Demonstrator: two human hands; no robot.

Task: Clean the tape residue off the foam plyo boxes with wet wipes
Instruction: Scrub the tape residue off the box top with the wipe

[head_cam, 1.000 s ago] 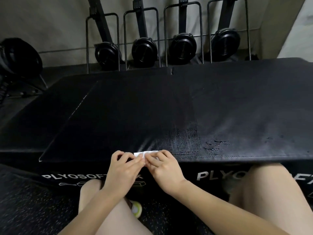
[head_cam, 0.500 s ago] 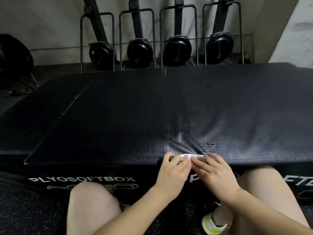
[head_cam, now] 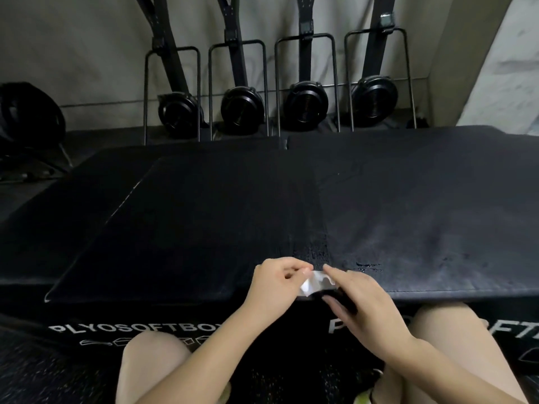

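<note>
Four black rowing machines [head_cam: 303, 106] are standing upright against the grey wall at the back, and the low black foam plyo boxes [head_cam: 204, 223] with white lettering on their front faces are filling the foreground, with a bare knee showing at either side below them.

Change: one second ago both hands were working at the near edge toward the left part of the box top; half a second ago they were pressing the wipe flat at the streaked band near the middle. They are now sitting at that same band but lifting the wipe off the surface. Judged from this, the rubbing stroke is pausing, and the wipe is probably being refolded or turned to a cleaner face before the next pass.

Going left to right:

1. The left hand [head_cam: 277, 282] is curling its fingers and pinching the left end of the small crumpled white wet wipe [head_cam: 313, 282] between thumb and fingertips.
2. The wipe is hanging between the two hands, just above the near edge of the box top.
3. The right hand [head_cam: 366, 301] is extending its index finger over the right end of the wipe, while its lower fingers are curling underneath; the exact hold there is partly hidden.
4. The wet, speckled residue patch [head_cam: 315, 252] and a few dark marks [head_cam: 369, 265] are remaining just beyond the hands, so this area is not yet finished.
</note>
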